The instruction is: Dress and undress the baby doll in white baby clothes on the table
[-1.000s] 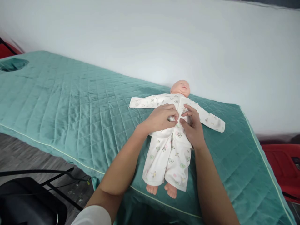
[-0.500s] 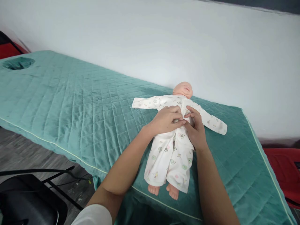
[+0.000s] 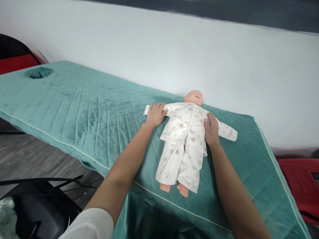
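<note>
A baby doll [image 3: 194, 97] lies face up with its head toward the wall and its bare feet toward me. It wears a white printed top [image 3: 183, 121] with its front closed, and matching pants [image 3: 171, 162]. Flat across the doll's sleeve on the left rests my left hand [image 3: 157, 114], fingers stretched out. My right hand [image 3: 211, 128] lies at the right side of the top, by the armpit, thumb apart from the fingers; its fingertips reach the base of the other sleeve [image 3: 228, 131]. Neither hand visibly grips anything.
Beneath the doll is a long bed with a green quilted cover [image 3: 99, 109], which has a face hole [image 3: 39, 72] at its far left. A white wall [image 3: 139, 46] runs along the back. Nearby are a black chair [image 3: 42, 209] and a red object [image 3: 296, 179].
My hands have left the middle of the top and moved apart, the left to the sleeve and the right to the doll's side. The view has shifted slightly.
</note>
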A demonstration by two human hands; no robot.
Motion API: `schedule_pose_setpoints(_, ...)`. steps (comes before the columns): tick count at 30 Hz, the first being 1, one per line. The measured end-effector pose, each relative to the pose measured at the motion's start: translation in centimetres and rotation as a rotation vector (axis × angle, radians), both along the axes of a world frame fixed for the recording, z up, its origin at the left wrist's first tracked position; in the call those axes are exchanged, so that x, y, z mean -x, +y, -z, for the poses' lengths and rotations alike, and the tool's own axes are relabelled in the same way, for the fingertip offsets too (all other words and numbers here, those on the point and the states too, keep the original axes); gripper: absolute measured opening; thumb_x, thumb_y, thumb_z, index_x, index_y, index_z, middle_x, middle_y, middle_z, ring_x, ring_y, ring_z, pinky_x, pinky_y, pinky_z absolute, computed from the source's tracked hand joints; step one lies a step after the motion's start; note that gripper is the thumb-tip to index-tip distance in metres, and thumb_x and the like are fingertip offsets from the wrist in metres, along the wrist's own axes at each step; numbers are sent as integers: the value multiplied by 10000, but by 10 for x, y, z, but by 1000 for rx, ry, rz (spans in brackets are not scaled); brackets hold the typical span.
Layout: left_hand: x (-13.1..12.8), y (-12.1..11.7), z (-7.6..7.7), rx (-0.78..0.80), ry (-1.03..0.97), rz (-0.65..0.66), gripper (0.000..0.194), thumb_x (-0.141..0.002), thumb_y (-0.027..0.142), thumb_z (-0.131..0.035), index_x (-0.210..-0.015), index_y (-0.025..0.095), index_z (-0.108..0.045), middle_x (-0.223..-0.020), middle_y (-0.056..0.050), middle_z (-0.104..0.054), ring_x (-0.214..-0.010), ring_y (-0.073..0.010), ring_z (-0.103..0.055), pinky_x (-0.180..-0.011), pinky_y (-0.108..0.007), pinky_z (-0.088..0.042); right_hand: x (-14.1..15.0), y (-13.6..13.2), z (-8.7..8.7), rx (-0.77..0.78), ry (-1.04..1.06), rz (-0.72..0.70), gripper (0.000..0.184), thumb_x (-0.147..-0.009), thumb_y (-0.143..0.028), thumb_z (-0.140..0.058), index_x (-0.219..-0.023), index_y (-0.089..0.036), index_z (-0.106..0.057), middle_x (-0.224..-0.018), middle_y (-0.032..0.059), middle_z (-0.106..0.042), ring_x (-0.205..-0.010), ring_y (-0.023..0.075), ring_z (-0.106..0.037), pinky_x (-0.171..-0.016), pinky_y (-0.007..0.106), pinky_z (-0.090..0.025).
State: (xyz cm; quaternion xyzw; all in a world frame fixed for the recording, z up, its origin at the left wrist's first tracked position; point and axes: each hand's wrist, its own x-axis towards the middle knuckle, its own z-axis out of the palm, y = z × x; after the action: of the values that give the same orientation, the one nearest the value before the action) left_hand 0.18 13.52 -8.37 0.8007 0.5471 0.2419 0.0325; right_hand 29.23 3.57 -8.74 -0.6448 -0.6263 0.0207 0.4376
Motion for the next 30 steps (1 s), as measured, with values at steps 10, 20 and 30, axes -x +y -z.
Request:
schedule_pose_setpoints(10,66,-7,7,163,61,-92,607,-949,458,-434,-1497,203,-378,-1537,-100,-449,-1436,-243,-381,-1229,-477,-182,-112,-34,21,249,-468,126,567,-962,-437,-380,-1403,-94,-476,-1417,216,-536,-1330,321,-486,-1099,508,-395)
schedule_pose_setpoints(20,61,-13,0,141,64,-195,593,-940,138,-268,-1529,174,-335,-1519,-100,-474,-1424,-245,-407,-1197,-478,-251,-108,-59,18,319,-290,303,568,-918,-382,-404,-1362,-50,-528,-1446,247,-500,-1384,349,-430,-1140,528,-342)
schedule_pose_setpoints(30,53,-87,3,41,-291,-242,516,-917,88,-347,-1415,145,-471,-1536,-114,-442,-1431,-227,-391,-1205,-447,-319,8,-178,15,168,-162,57,454,-925,-353,-511,-1340,-170,-527,-1434,169,-527,-1347,301,-472,-1104,557,-398)
